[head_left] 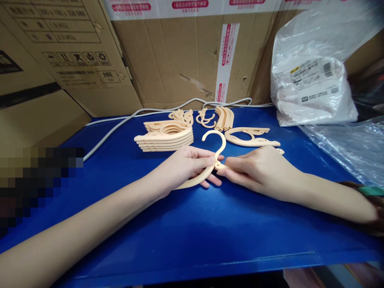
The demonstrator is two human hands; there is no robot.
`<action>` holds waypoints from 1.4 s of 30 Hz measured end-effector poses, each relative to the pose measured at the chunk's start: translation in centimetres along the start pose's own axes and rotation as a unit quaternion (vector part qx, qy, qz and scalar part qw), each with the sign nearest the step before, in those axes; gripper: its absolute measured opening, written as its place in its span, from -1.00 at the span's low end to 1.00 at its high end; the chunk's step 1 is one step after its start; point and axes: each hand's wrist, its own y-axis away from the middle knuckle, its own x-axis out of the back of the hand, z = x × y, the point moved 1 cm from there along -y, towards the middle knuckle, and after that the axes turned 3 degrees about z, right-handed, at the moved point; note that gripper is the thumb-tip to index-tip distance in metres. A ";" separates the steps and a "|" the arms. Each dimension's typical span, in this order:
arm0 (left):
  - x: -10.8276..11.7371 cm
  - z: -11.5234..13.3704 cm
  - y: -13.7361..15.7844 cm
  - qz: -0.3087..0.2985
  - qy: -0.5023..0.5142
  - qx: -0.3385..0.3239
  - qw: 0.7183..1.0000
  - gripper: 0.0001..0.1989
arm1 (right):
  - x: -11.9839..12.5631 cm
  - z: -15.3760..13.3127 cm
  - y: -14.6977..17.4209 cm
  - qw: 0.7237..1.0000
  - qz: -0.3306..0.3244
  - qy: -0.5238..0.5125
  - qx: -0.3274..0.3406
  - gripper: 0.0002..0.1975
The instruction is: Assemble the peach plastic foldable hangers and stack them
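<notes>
Between my hands is a cream plastic clothes hanger (222, 145) with its hook pointing up. My left hand (192, 165) pinches it just below the hook, and one curved arm of it runs down to the left under the palm. The fingers of my right hand (255, 170) are closed on a short piece with a round hole at the joint; most of that piece is hidden by the hand. Behind my left hand lies a neat stack of folded hangers (164, 141). Beyond my right hand are a loose hanger piece (252, 142) and a row of curved arms (224, 118).
A small pile of cream parts (181, 116) and several loose hooks (206, 118) lie at the back of the blue table (192, 232). Cardboard boxes (180, 60) wall off the rear and left. A white cable (120, 129) runs along them. Plastic bags (315, 88) stand at right.
</notes>
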 end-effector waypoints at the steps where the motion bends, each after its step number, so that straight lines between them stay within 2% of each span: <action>1: 0.0 0.0 0.0 -0.001 0.000 0.001 1.000 -0.76 | 0.0 0.0 0.0 1.000 0.001 -0.007 0.002 -0.55; 10: 0.1 -0.1 -0.2 -0.017 0.007 -0.003 1.000 -0.77 | 0.1 0.1 0.0 1.000 -0.003 -0.004 0.012 -0.54; 21: 0.4 0.0 -0.1 -0.025 -0.027 -0.010 0.999 -0.73 | 0.2 0.2 0.0 0.998 0.034 0.039 0.041 -0.56; 29: 0.0 0.1 0.0 -0.031 -0.048 -0.018 0.998 -0.72 | 0.3 0.4 -0.1 0.996 0.055 0.052 0.044 -0.49; 34: -0.1 -0.2 0.1 -0.040 -0.129 -0.056 0.989 -0.73 | 0.2 0.6 0.0 0.997 0.047 0.040 0.049 -0.52; 36: -0.4 -0.5 0.5 -0.018 -0.220 -0.110 0.969 -0.68 | 0.3 0.7 0.0 0.997 0.040 0.031 0.058 -0.55; 37: -0.6 -0.6 0.8 0.007 -0.279 -0.152 0.948 -0.65 | 0.3 0.7 0.1 0.997 0.038 0.029 0.061 -0.56; 38: -0.7 -0.7 1.1 0.038 -0.364 -0.183 0.912 -0.63 | 0.4 0.7 0.1 0.997 0.036 0.029 0.062 -0.57; 40: -0.9 -0.8 1.5 0.091 -0.523 -0.217 0.819 -0.66 | 0.5 0.6 0.1 0.997 0.034 0.028 0.062 -0.57; 42: -1.0 -0.9 1.7 0.111 -0.608 -0.232 0.751 -0.66 | 0.6 0.7 0.1 0.997 0.032 0.021 0.065 -0.57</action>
